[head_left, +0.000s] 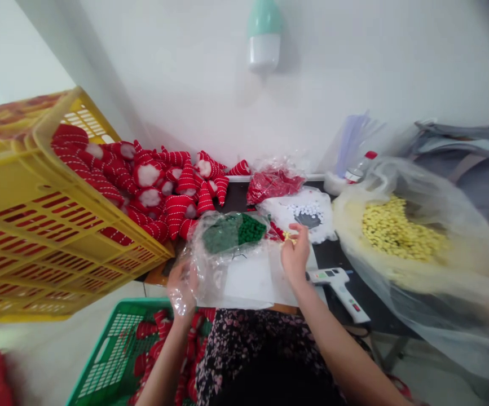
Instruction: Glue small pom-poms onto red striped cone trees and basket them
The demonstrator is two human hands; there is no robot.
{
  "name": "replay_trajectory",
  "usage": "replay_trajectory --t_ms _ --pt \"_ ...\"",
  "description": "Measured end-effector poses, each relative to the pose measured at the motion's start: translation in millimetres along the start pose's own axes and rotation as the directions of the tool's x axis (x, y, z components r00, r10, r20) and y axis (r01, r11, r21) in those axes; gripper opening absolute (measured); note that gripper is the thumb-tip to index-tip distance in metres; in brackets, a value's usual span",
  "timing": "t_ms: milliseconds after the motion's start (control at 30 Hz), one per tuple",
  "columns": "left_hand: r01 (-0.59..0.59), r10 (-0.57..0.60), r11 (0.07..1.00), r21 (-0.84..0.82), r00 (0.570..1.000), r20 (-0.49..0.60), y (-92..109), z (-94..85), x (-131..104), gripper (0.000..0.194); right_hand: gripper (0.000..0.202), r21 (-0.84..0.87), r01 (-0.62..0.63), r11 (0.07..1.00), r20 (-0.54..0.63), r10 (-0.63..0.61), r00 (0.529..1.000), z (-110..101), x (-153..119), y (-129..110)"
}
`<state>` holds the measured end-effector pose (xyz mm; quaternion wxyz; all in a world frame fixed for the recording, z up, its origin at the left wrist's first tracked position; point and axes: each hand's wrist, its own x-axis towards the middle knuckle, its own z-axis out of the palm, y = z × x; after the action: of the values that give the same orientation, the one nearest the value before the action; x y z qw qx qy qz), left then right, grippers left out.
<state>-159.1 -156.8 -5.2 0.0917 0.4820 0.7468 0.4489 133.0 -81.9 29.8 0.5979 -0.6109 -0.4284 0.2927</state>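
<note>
Green pom-poms (252, 230) sat bunched in a clear plastic bag (210, 282) on the dark counter (346, 254), in front of the person. The left hand (184, 287) was at the bag's near left side, behind or within its shiny film; its fingers were too veiled to tell how far they were closed or whether they gripped the plastic. The right hand (295, 256) was just right of the bag, its fingers loosely curled and partly open beside small yellow pieces (287, 237); whether they had hold of any could not be told.

Beyond lay a red-filled bag (273, 185) and a whitish bag (324, 217) with white bits. Right of the right hand lay a white glue gun (340, 290), and farther right a large translucent bag (354, 220) held pale yellow pieces (400, 231). Red striped stuffed cones (179, 211) spilled from a tilted yellow crate (7, 197) at the left; more red pieces (159, 327) filled a green basket (100, 361) below.
</note>
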Motion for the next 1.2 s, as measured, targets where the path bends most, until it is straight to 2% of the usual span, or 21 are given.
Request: replay_trajectory --t_ms 33,67,100,167,233,267,300,400,467,500,567,667,767,867,1000,1100,1200 --pt "-0.005 0.011 0.999 0.048 0.994 -0.109 1.1 -2.8 -6.4 0.044 0.044 -0.096 0.156 0.983 -0.067 -0.163 0.984 -2.8 -1.5 -5.1" --pt "-0.031 0.045 0.996 0.086 0.985 -0.169 3.7 -4.4 -9.8 0.045 0.044 -0.164 0.290 0.943 -0.082 -0.306 0.948 -2.2 -3.2 -9.7" --pt "-0.066 0.089 0.991 0.114 0.974 -0.210 7.7 -4.8 -9.8 0.047 0.042 -0.202 0.415 0.887 -0.033 -0.430 0.902 1.9 -5.0 -13.7" --pt "-0.160 0.190 0.976 0.149 0.957 -0.218 19.0 -2.1 0.0 0.052 0.036 -0.203 0.640 0.741 0.227 -0.600 0.767 18.6 -7.5 -20.1" --pt "-0.225 0.263 0.956 0.190 0.941 -0.212 31.7 3.6 19.1 0.058 0.032 -0.161 0.790 0.592 0.519 -0.630 0.578 41.0 -6.7 -25.1" --pt "-0.238 0.280 0.949 0.207 0.938 -0.205 37.5 6.8 30.2 0.060 0.033 -0.150 0.830 0.538 0.615 -0.607 0.504 51.9 -4.5 -27.6" --pt "-0.243 0.286 0.946 0.215 0.938 -0.197 42.5 9.9 41.3 0.063 0.034 -0.151 0.854 0.498 0.675 -0.579 0.457 61.6 -1.1 -30.1" --pt "-0.251 0.281 0.949 0.192 0.948 -0.149 52.2 16.1 69.2 0.074 0.043 -0.156 0.887 0.434 0.764 -0.517 0.387 82.3 14.9 -37.8" --pt "-0.229 0.248 0.959 0.170 0.963 -0.103 55.3 17.5 81.3 0.082 0.053 -0.124 0.890 0.438 0.811 -0.472 0.345 91.5 27.5 -42.4" --pt "-0.205 0.220 0.965 0.166 0.972 -0.082 56.3 17.6 85.7 0.084 0.058 -0.110 0.880 0.462 0.827 -0.449 0.339 95.9 33.6 -44.3" --pt "-0.142 0.150 0.975 0.174 0.988 -0.034 57.3 17.7 92.2 0.087 0.062 -0.103 0.835 0.540 0.838 -0.406 0.365 105.9 44.7 -47.7" --pt "-0.084 0.069 0.978 0.193 0.994 0.083 55.9 20.0 99.2 0.093 0.059 -0.136 0.751 0.647 0.819 -0.353 0.452 123.7 59.0 -51.8" --pt "-0.124 0.083 0.978 0.170 0.970 0.228 51.1 25.8 104.4 0.086 0.053 -0.231 0.678 0.697 0.789 -0.273 0.550 141.1 71.7 -53.0" --pt "-0.199 0.139 0.965 0.171 0.940 0.311 45.2 32.3 107.5 0.075 0.050 -0.338 0.632 0.698 0.758 -0.196 0.622 153.1 81.7 -47.4" --pt "-0.261 0.145 0.932 0.252 0.905 0.399 38.5 39.2 110.6 0.064 0.043 -0.479 0.575 0.663 0.720 -0.079 0.690 159.4 83.1 -34.0" --pt "-0.272 0.114 0.915 0.297 0.883 0.456 36.4 42.0 115.3 0.061 0.035 -0.531 0.575 0.623 0.702 -0.056 0.710 159.9 75.4 -32.9" --pt "-0.280 0.069 0.896 0.345 0.855 0.514 38.1 42.9 122.0 0.053 0.030 -0.510 0.631 0.584 0.694 -0.153 0.703 158.7 68.4 -43.2"
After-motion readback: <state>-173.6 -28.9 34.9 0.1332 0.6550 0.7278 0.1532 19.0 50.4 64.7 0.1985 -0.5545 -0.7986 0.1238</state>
